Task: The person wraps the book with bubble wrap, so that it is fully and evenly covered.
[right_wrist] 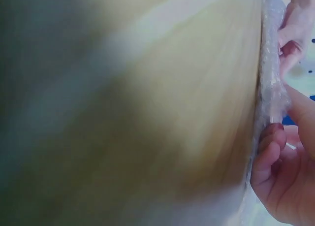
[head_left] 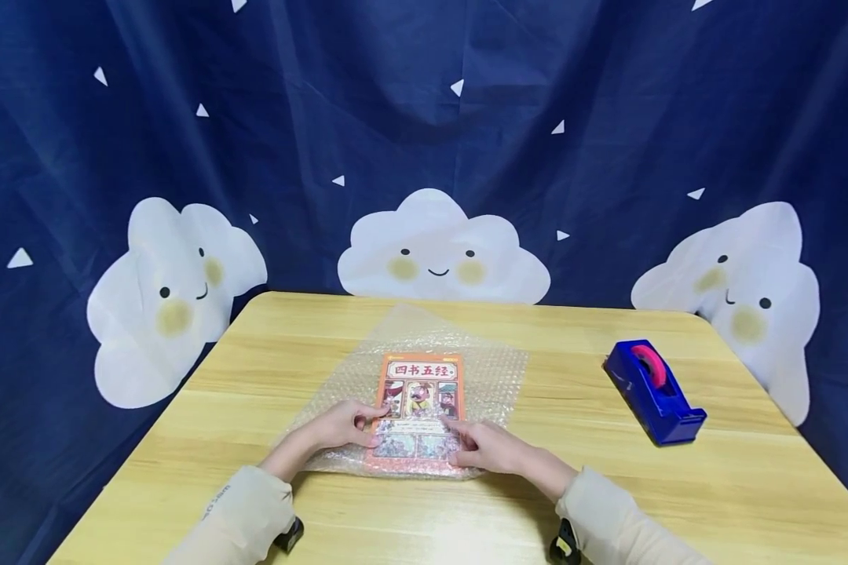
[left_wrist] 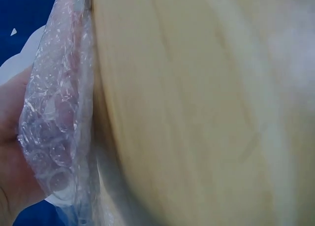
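1 book (head_left: pixel 420 392) part under bubble wrap (head_left: pixel 496 378) — L hand (head_left: pixel 339 424), R hand (head_left: pixel 496 447) pinch sides. Prob. light, stiff; wrap slick — hold edges.

Over on the right of the desk (head_left: pixel 565 439) sits a blue tape dispenser (head_left: pixel 656 406) with a pinkish-red roll (head_left: pixel 648 358) in it. Past the far edge hangs a dark blue curtain (head_left: pixel 396 102), dotted with white triangles (head_left: pixel 457 87) and three smiling clouds (head_left: pixel 438 227): left, middle, right.
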Motion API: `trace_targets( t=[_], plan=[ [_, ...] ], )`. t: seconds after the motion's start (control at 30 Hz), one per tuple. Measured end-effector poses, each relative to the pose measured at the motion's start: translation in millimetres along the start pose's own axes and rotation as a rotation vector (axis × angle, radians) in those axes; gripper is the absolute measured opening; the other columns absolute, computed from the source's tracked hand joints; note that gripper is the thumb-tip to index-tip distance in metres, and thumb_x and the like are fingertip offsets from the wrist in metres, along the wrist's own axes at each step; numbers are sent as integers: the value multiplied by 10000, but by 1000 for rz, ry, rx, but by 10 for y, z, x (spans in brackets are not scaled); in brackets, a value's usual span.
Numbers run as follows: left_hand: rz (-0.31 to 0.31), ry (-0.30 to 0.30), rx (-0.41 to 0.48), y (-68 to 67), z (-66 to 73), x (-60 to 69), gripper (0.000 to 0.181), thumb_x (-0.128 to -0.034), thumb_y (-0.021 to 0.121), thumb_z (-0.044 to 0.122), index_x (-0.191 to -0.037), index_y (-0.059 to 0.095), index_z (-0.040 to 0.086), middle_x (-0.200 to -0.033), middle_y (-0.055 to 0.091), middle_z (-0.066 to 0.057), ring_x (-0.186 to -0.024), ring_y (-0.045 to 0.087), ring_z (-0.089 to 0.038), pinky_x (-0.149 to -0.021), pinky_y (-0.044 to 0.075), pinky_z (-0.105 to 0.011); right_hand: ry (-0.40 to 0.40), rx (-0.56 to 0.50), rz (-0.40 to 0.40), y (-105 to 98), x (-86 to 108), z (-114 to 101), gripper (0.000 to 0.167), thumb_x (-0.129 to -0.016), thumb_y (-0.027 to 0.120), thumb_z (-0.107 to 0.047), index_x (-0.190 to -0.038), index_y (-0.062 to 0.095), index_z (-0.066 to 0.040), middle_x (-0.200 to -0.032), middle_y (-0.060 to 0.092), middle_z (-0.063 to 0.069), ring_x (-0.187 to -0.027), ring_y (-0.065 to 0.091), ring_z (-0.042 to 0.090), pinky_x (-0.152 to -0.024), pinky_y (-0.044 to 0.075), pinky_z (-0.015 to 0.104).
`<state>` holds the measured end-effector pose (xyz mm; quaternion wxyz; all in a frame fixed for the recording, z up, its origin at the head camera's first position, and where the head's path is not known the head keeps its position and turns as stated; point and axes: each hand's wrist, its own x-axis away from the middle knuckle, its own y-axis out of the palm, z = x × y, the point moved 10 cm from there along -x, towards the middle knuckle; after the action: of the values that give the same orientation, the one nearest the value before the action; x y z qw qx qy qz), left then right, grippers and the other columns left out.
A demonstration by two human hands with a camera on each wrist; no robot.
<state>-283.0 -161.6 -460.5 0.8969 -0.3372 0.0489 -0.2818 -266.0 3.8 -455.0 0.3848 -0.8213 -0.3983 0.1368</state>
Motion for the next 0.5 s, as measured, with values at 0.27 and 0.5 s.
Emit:
trace_targets(
  t=[0.27, 0.5],
  plan=[
    [-1, 10, -37, 27, 23, 14, 573, -801, 675, 121, -1299, 447, -47, -533, 294, 62, -496, 265, -47, -488, 273, -173, 9, -41, -54, -11, -65, 33, 693, -821, 672, -211, -1388, 340, 8, -560, 449, -71, -467, 378, 23, -500, 391, 187],
    [12, 0, -20, 25, -22, 10, 577, -794, 681, 111, -1300, 453, -45, -565, 321, 59, -524, 302, -47, -502, 298, -176, -19, 3, -75, -11, -54, -17, 726, -814, 669, -225, -1423, 306, -70, -568, 464, -77, -463, 393, 14, -494, 405, 181]
  ],
)
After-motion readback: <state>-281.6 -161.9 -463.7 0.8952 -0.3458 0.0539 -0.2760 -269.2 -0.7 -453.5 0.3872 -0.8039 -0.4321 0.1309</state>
